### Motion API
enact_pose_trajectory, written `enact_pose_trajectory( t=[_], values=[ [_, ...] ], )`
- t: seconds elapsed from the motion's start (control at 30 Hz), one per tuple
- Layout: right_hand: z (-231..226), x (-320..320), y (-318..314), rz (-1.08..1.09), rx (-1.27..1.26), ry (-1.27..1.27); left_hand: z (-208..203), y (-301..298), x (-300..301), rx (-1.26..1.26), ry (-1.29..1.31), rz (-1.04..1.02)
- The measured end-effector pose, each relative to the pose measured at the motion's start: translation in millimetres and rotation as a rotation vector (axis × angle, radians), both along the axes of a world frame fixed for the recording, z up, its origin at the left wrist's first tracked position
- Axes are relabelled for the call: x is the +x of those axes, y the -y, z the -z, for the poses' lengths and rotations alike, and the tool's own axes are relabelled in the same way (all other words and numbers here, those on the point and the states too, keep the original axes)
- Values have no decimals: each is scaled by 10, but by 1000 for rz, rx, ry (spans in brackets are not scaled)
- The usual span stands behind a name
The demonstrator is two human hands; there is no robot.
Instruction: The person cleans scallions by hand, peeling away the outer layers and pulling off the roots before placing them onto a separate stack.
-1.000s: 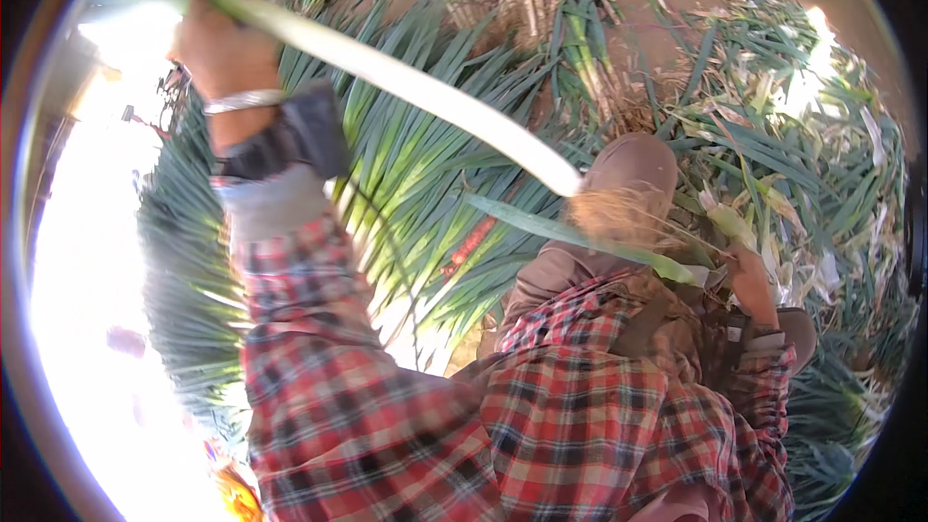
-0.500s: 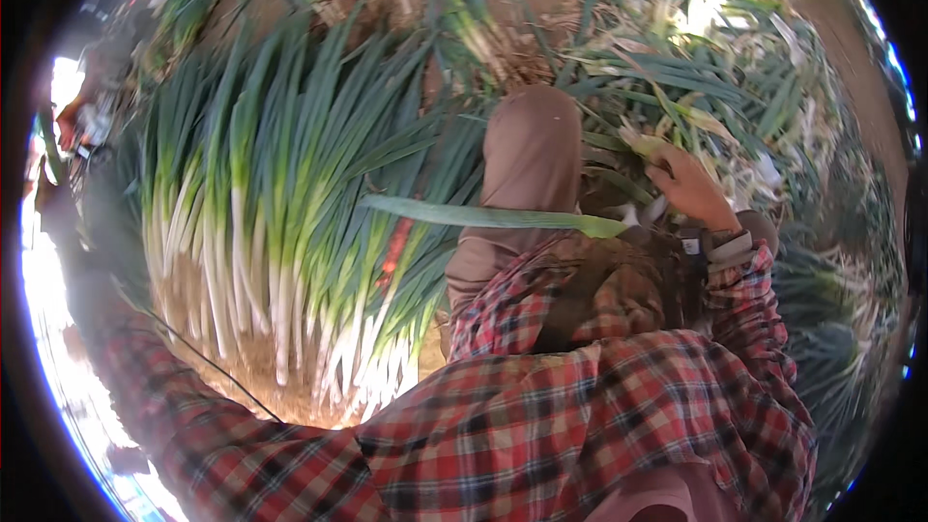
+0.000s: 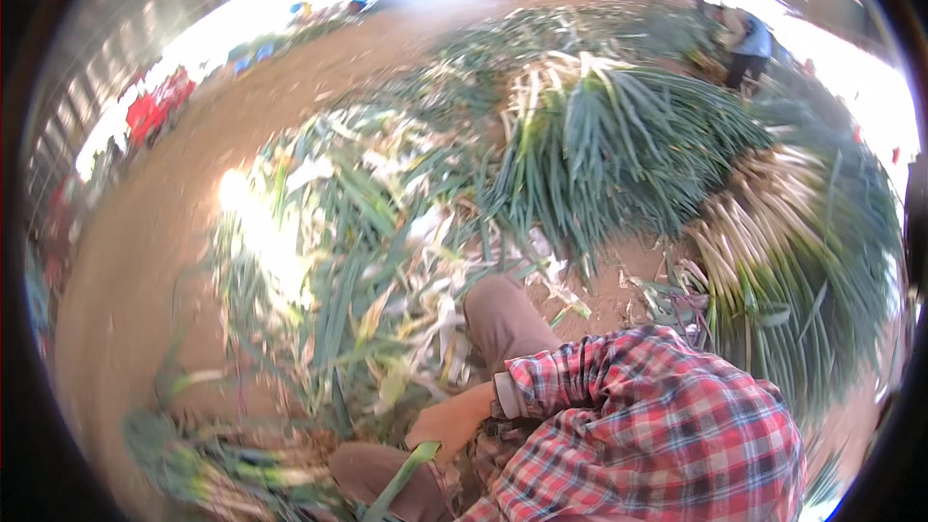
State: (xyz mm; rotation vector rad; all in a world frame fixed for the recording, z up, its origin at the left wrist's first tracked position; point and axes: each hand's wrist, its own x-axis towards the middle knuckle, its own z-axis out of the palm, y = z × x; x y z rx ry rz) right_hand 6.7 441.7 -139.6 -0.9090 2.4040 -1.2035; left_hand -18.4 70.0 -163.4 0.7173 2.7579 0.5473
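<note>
My right hand (image 3: 450,423) reaches across my lap from the plaid sleeve, its fingers curled in and mostly hidden from above. Against its lower side lies the pale end of a long green leek leaf (image 3: 396,488), which runs down over my leg. Whether the fingers grip that leaf I cannot make out. Beyond the hand spreads a heap of leek trimmings (image 3: 362,275), green leaves mixed with whitish peelings. My left hand is out of the picture.
Large piles of leeks lie beyond my knee (image 3: 623,150) and at the right (image 3: 793,261). Small leek bunches (image 3: 232,474) lie at the lower left. A bare dirt strip (image 3: 126,329) curves along the left. A person in a blue vest (image 3: 752,43) bends at the far right.
The view has swung to the right. The left-side leek row and my left arm have left the picture; the trimmings heap and other leek piles now fill it.
</note>
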Motion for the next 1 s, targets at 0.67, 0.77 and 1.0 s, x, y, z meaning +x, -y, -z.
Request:
enact_pose_trajectory(
  t=[0.67, 0.77, 1.0],
  values=[
    [-49, -950, -447, 236, 22, 59, -656, -678, -1518, 617, 416, 55],
    [-392, -1982, -1253, 652, 211, -293, -91, -80, -1840, 595, 432, -395],
    [67, -2626, -512, 971, -23, -127, 1588, 578, -2024, 766, 656, -971]
  ],
)
